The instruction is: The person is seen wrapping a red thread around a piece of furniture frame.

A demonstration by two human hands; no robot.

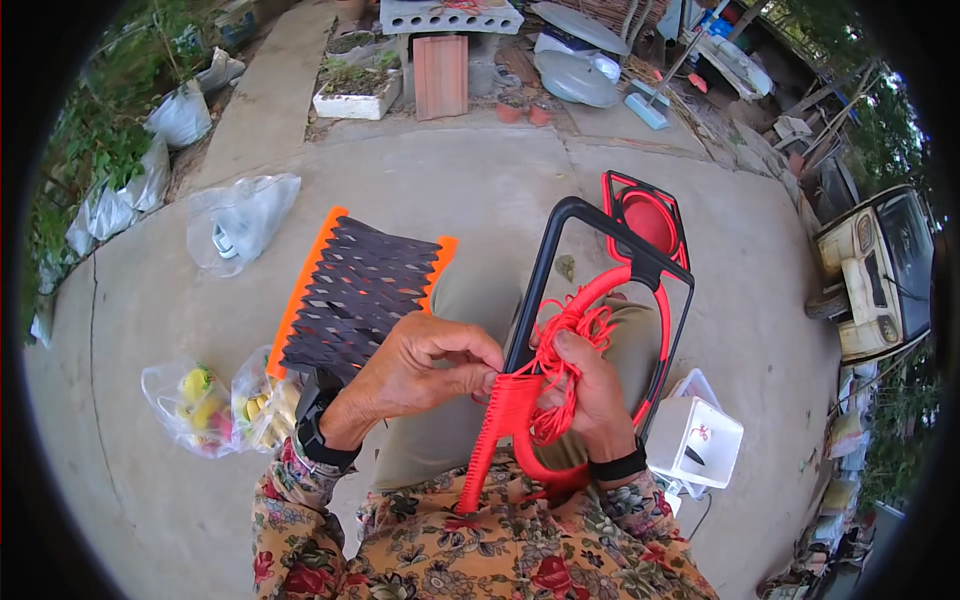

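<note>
A bare concrete yard [450, 165] spreads under everything, edged by leafy plants and stuffed sacks on the left and by a parked vehicle [868, 270] on the right. At the far side are a white planter box [355, 106], an upright reddish slab [440, 80] and a broom with a pale blue head [647, 110].

In the middle, a person in a flowered top holds a black frame [533, 300] over the lap, tilted. Red cord [508, 405] is wound closely around its near part, with a loose tangle bunched beside the bar. The left hand [425, 365] has thumb and forefinger drawn together in a pinch on the cord at the top of the wound stretch; how many strands lie between the tips is too small to tell. The right hand [592, 390] is curled around the tangle, thumb pressed on top, its other fingers partly hidden.

Left of the frame is a dark mesh panel [355, 285] with orange side bars. Near it on the ground sit a clear plastic bag [258, 215] and bagged fruit [203, 405]. A white tub [715, 435] stands beyond the right wrist.
</note>
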